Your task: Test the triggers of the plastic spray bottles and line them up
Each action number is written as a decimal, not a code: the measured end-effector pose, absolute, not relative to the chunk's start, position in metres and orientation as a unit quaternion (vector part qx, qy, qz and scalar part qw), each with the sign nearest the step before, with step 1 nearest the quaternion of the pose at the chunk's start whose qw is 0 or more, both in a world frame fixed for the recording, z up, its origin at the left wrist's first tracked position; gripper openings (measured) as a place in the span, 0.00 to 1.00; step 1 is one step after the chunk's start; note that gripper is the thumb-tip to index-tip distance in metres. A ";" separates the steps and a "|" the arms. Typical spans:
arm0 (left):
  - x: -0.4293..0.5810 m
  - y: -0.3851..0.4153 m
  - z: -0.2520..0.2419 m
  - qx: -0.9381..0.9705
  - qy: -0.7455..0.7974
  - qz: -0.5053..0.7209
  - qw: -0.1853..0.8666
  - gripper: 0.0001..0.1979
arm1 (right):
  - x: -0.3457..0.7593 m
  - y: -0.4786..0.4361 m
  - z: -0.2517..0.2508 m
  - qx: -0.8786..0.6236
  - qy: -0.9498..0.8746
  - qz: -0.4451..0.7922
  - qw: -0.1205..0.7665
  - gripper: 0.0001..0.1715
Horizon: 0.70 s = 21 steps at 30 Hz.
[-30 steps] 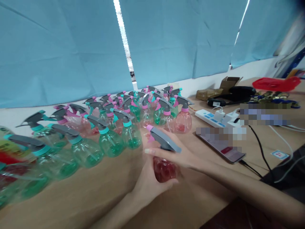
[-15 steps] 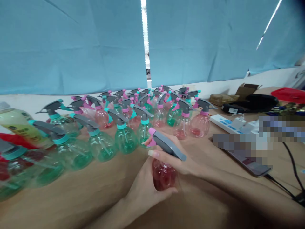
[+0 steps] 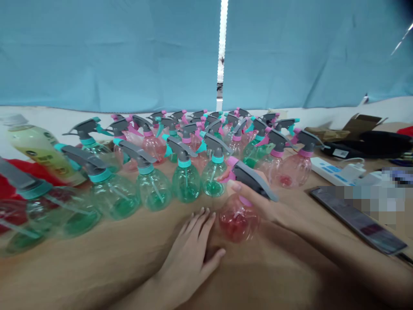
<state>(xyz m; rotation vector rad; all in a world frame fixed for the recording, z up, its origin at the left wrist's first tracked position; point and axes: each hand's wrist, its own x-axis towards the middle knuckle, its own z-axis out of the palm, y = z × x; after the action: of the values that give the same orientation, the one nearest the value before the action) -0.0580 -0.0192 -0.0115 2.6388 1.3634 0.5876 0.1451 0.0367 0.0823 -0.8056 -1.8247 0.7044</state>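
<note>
My right hand (image 3: 258, 196) is wrapped round the neck of a pink spray bottle (image 3: 237, 221) with a grey and pink trigger head. The bottle stands close to the table top, its body clear pink with darker pink at the bottom. To its left my left hand (image 3: 190, 249) lies on the table, fingers stretched out and apart from the bottle. Behind both hands runs a row of green spray bottles (image 3: 185, 183) with teal collars. Farther back are several more pink and green ones, such as a pink spray bottle (image 3: 296, 165) beyond my right hand.
On the right, a phone (image 3: 358, 219) lies on the wooden table (image 3: 106, 262) beside a white power strip (image 3: 332, 172) with plugs. An open cardboard box (image 3: 364, 127) and a black item stand behind. A large yellowish bottle (image 3: 41, 148) leans at the far left near red material.
My left hand has let go of the pink spray bottle's body and moved down-left onto the table. My right hand still holds the bottle. The view has shifted left.
</note>
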 end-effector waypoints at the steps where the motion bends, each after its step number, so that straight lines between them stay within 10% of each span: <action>1: -0.059 -0.019 -0.013 0.873 0.448 0.187 0.048 0.30 | 0.146 0.038 0.081 -0.339 -0.746 0.291 0.493 0.15; 21: -0.055 -0.020 -0.004 0.892 0.436 0.116 -0.020 0.25 | 0.149 0.044 0.074 -0.306 -0.722 0.372 0.497 0.05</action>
<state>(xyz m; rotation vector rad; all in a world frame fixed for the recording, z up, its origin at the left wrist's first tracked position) -0.0549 -0.0196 -0.0036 2.8395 1.3879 0.3685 0.1488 0.0441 0.0739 -0.7419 -1.7469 0.8995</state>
